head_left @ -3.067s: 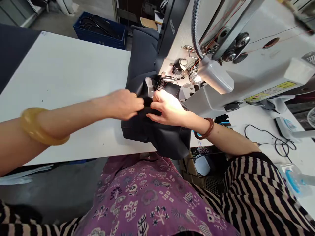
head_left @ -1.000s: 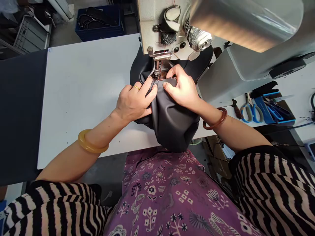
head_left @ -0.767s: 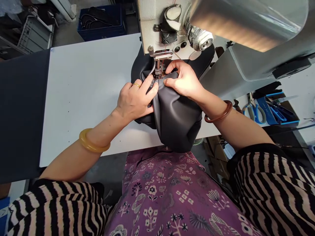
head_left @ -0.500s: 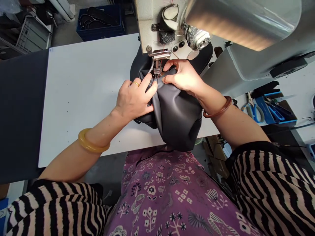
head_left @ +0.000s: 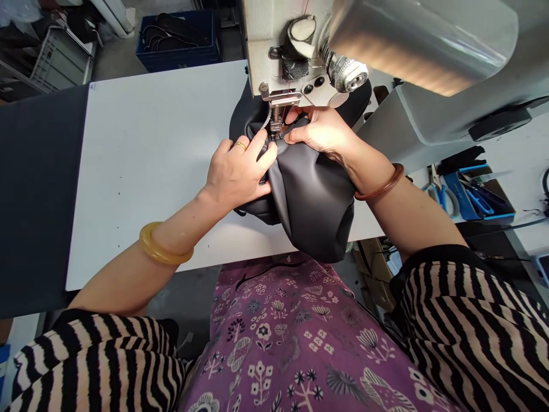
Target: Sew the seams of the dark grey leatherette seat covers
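A piece of black leather-like material (head_left: 317,194) lies bunched under the presser foot (head_left: 277,123) of a sewing machine (head_left: 266,63), its near part draping over the table's front edge. My left hand (head_left: 238,171) presses on it just left of the foot, fingers bent and gripping a fold. To the right of the foot, my right hand (head_left: 319,131) pinches the material's edge between thumb and fingers. Red thread runs down to the needle. The underside of the material and some fingertips are hidden.
The white table (head_left: 163,154) extends left to a dark panel (head_left: 38,194). Blue-handled scissors (head_left: 446,197) and a blue tool box (head_left: 480,194) lie at the right. A blue crate (head_left: 178,46) with dark pieces stands on the floor beyond the table.
Both hands keep their hold on the black material beside the foot. The right fingers have shifted slightly at the material's edge; the whole view has moved a little.
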`<state>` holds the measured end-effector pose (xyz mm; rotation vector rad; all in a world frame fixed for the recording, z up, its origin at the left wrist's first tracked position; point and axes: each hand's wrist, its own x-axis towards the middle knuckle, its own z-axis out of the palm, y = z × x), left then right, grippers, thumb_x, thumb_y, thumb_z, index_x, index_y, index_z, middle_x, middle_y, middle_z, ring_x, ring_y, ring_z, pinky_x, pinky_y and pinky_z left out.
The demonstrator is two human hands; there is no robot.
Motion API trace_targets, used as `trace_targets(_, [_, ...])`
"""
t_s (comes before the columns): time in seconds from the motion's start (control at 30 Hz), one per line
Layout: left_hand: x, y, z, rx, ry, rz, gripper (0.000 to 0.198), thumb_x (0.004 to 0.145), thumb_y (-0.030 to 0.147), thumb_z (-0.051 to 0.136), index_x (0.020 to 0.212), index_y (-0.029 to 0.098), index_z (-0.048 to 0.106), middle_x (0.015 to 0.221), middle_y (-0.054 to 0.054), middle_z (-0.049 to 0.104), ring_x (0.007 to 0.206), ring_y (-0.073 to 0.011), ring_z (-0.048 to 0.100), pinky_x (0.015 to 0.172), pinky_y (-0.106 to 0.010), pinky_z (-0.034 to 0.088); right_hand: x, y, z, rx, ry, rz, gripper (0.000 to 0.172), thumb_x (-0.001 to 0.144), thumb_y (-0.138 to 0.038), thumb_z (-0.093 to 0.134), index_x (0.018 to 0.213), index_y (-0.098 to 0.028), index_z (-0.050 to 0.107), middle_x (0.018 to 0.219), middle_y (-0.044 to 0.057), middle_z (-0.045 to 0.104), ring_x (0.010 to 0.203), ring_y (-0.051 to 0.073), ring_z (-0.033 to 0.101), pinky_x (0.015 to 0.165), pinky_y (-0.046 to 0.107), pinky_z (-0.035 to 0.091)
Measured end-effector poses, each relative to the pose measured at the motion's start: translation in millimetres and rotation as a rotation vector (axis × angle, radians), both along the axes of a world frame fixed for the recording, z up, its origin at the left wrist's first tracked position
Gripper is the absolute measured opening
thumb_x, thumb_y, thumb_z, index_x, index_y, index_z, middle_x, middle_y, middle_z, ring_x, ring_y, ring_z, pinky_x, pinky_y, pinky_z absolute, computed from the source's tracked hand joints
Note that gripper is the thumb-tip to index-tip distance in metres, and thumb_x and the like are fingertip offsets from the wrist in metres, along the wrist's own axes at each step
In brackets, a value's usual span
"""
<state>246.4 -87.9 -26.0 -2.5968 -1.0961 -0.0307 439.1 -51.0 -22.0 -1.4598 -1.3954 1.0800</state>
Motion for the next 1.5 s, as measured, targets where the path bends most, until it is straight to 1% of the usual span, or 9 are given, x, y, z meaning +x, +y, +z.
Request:
trace_targets(0.17, [0.3,2.1,-0.7,-0.050,-0.064,0.009,0.057,0.083,0.029,0.056,0.140,0.019,0.054,0.151,-0.015,0.050,0.101,-0.0331,0.062,0.076,-0.045,0.042,-2.2,-0.9,4.7,-0.005,-0.009,-0.018,0.031,0.059,0.008,0.065,0.067,-0.017,0.050,0.078,-0.004,0.051,0.074,0.009,0.045,0.074,0.023,0.037])
trace_targets(0.3, [1.0,2.3,-1.3,-0.050,-0.064,0.013,0.058,0.083,0.029,0.055,0.140,0.019,0.054,0.151,-0.015,0.051,0.102,-0.0332,0.062,0.077,-0.045,0.043,-2.3,-0.6,6.6,-0.032,-0.024,-0.019,0.029,0.060,0.006,0.067,0.068,-0.017,0.051,0.078,-0.005,0.054,0.073,0.009,0.046,0.072,0.023,0.037])
trace_targets(0.43, [0.6,2.1,-2.6,-0.026,-0.060,0.004,0.057,0.083,0.033,0.055,0.139,0.018,0.056,0.149,-0.015,0.053,0.103,-0.0330,0.062,0.076,-0.044,0.043,-1.2,0.2,5.7,-0.013,-0.029,-0.026,0.029,0.059,0.006,0.066,0.066,-0.018,0.051,0.075,-0.006,0.053,0.073,0.009,0.047,0.071,0.022,0.039])
trace_targets(0.67, [-1.2,3.2,-9.4,0.103,-0.081,-0.035,0.053,0.082,0.040,0.055,0.131,0.021,0.061,0.141,-0.013,0.061,0.093,-0.0299,0.065,0.071,-0.040,0.044,-2.2,-0.5,7.5,-0.011,-0.037,-0.035,0.027,0.056,0.003,0.066,0.061,-0.018,0.050,0.074,-0.005,0.054,0.076,0.011,0.049,0.081,0.026,0.044])
trace_targets(0.8, [-0.9,3.3,-8.7,0.069,-0.076,-0.010,0.053,0.083,0.037,0.055,0.133,0.020,0.060,0.141,-0.015,0.060,0.095,-0.0312,0.065,0.073,-0.041,0.046,-2.9,-0.6,9.3,-0.008,-0.024,-0.032,0.027,0.056,0.003,0.066,0.061,-0.019,0.050,0.073,-0.005,0.053,0.075,0.011,0.047,0.081,0.027,0.044])
trace_targets(0.97, [-1.1,3.3,-8.3,0.044,-0.081,-0.003,0.052,0.084,0.035,0.055,0.134,0.022,0.060,0.141,-0.014,0.061,0.097,-0.0318,0.064,0.075,-0.042,0.047,-1.3,1.1,5.4,-0.012,-0.001,-0.039,0.026,0.055,0.002,0.066,0.061,-0.019,0.051,0.072,-0.005,0.054,0.075,0.011,0.047,0.078,0.027,0.043])
trace_targets(1.1, [-1.2,2.6,-10.4,0.008,-0.138,-0.003,0.050,0.084,0.034,0.056,0.132,0.021,0.062,0.141,-0.015,0.060,0.096,-0.0318,0.064,0.075,-0.043,0.047,-0.7,1.8,1.6,-0.026,0.016,-0.029,0.026,0.054,0.001,0.067,0.061,-0.019,0.052,0.072,-0.006,0.054,0.073,0.012,0.048,0.080,0.028,0.045])
trace_targets(1.23, [-1.0,1.8,-10.3,-0.041,-0.164,0.017,0.050,0.085,0.033,0.056,0.133,0.022,0.062,0.142,-0.016,0.059,0.101,-0.0334,0.063,0.078,-0.045,0.047,-0.8,1.6,1.1,-0.028,0.038,-0.029,0.026,0.052,0.002,0.066,0.061,-0.018,0.052,0.070,-0.006,0.053,0.073,0.011,0.049,0.082,0.028,0.045])
trace_targets(1.5, [0.8,2.6,-10.0,0.012,-0.101,0.014,0.052,0.085,0.034,0.056,0.134,0.019,0.061,0.142,-0.016,0.059,0.097,-0.0336,0.065,0.075,-0.044,0.048,0.5,2.8,-2.2,-0.005,0.058,-0.017,0.023,0.053,-0.002,0.065,0.061,-0.019,0.052,0.072,-0.005,0.054,0.077,0.012,0.050,0.088,0.031,0.045])
